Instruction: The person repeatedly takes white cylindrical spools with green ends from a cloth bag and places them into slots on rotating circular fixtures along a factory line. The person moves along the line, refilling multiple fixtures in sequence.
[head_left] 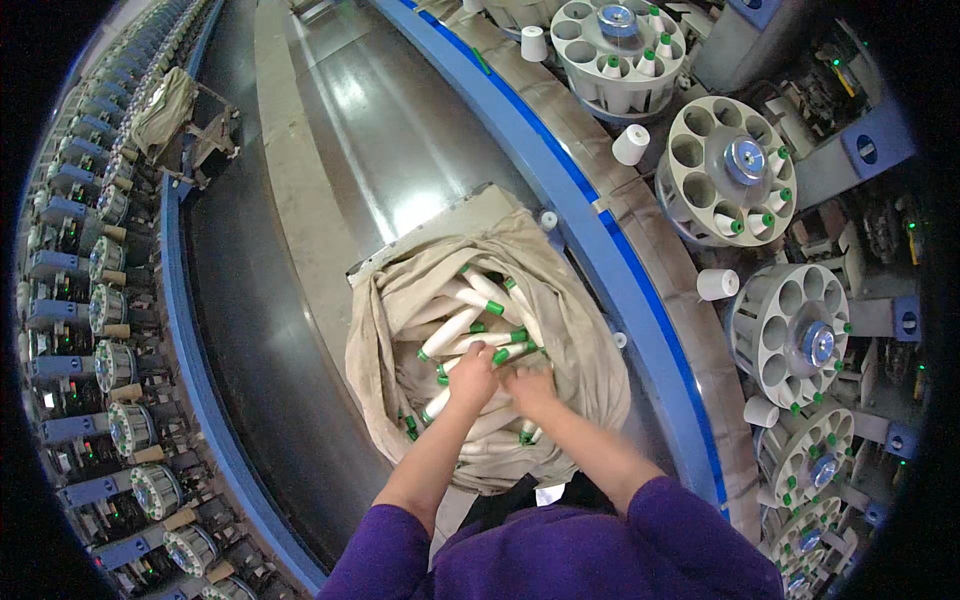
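Observation:
A beige cloth sack (375, 400) gapes in front of me, holding several slim white yarn bobbins (448, 332) with green ends. They lie at mixed angles, some crossing over others. Both my hands reach down among them, close together near the middle. The fingers of my left hand (473, 378) are closed round a white bobbin, whose green end pokes out beside the hand. Just to its right, my right hand (528, 390) has its fingers curled in; what they grip is hidden behind the hand. A green-ended bobbin (515, 351) lies right above the fingertips.
Along the right runs a blue machine rail (600, 230) with round grey bobbin magazines (725, 170) beyond it, some pockets filled. White yarn cones (631, 145) stand along its edge. Another machine row (110, 370) lines the left. A cloth-topped cart (170, 115) stands at the far left.

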